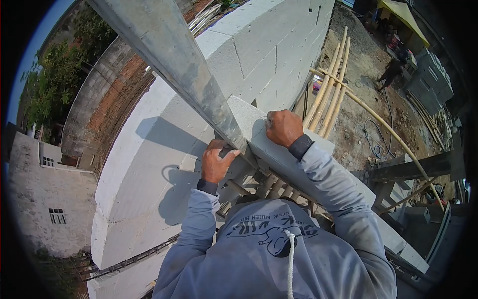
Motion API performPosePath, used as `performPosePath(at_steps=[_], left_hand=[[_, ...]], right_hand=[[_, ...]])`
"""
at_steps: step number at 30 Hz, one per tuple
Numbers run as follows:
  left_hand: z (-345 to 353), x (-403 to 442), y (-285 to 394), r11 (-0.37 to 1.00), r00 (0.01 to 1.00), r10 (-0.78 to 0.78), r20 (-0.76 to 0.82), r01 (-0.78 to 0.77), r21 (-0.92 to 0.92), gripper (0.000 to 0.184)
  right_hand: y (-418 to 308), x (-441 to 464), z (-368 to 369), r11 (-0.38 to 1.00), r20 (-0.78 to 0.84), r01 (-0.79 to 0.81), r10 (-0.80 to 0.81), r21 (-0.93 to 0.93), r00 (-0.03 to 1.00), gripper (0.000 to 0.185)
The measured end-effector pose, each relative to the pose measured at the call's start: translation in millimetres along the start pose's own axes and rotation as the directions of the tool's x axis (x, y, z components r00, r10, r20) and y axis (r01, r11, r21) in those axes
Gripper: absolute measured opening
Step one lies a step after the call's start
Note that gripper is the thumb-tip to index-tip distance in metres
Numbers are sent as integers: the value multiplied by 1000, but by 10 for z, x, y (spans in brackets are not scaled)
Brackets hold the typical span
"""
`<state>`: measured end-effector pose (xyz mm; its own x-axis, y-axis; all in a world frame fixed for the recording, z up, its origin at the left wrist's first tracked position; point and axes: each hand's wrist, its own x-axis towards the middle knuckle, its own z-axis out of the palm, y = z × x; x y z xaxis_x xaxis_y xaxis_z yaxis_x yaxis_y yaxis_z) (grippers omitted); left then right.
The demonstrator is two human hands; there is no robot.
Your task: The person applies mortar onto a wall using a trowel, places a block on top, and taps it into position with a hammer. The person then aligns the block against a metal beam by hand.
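We are grasping the lower edge of a long metal bar (174, 60) with our left hand (215, 161), the thumb pressing against it and the fingers curling under. The bar is slanting down from the upper left, and its lower end is meeting a white block (243, 111) between our two hands. Our right hand (284, 128) is clenching into a fist over that block, just right of the bar; we are seeing only the back of this grip, so we cannot tell whether anything is sitting inside it. Dark cuffs (300, 147) are circling both wrists, and we are wearing a grey sweatshirt (224, 274) with a white cord (291, 269) hanging down the front. A pale block wall (124, 187) is running along our left, catching the shadow of the bar and hand. To the right, bamboo poles (326, 94) are leaning near a looped hose (377, 142), while another person (391, 74) is bending near stacked grey blocks (430, 79).
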<state>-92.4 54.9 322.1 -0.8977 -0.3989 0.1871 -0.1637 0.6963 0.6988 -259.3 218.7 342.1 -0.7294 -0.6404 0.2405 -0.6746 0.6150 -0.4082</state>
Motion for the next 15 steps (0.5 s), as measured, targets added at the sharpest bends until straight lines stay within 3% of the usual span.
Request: performPosePath(at_steps=[8, 11, 15], left_hand=[[13, -2, -15, 998, 1000, 5, -20, -4, 60, 28], [-41, 59, -72, 985, 999, 29, 40, -21, -173, 29], [-133, 135, -303, 888, 981, -54, 187, 133, -439, 29]], right_hand=[[-227, 427, 280, 977, 33, 213, -212, -14, 977, 13], [-255, 520, 377, 941, 63, 338, -339, 35, 939, 15], [-314, 606, 334, 875, 79, 476, -482, 84, 872, 16]])
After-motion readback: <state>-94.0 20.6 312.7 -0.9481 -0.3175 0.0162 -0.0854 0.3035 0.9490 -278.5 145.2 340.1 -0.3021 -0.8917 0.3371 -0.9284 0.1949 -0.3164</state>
